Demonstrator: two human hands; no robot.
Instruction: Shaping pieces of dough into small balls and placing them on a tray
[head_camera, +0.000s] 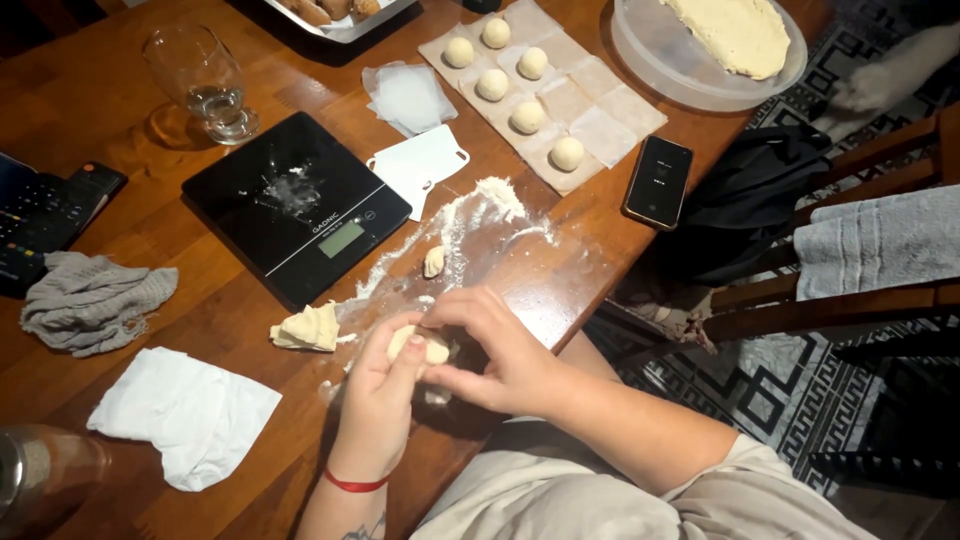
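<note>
Right at the near edge of the wooden bench, a small piece of dough is held between both hands. The left hand is curled under and around it, fingers closed on the dough from the left, a red band seen at the wrist. The right hand is cupped over it from the right, its grip closed on the same piece with thumb and fingertips pressed to the top.

Just left of the hands, a torn lump of dough is lying on the bench, and a smaller bit is seen beyond them on a floured patch. A black kitchen scale, dusted with flour, is set further back, with a white scraper beside it. Six rolled dough balls are laid on paper squares at the far side, near a phone and a clear round lid carrying a flat slab of dough. A white cloth, a grey rag and a glass are placed to the left.
</note>
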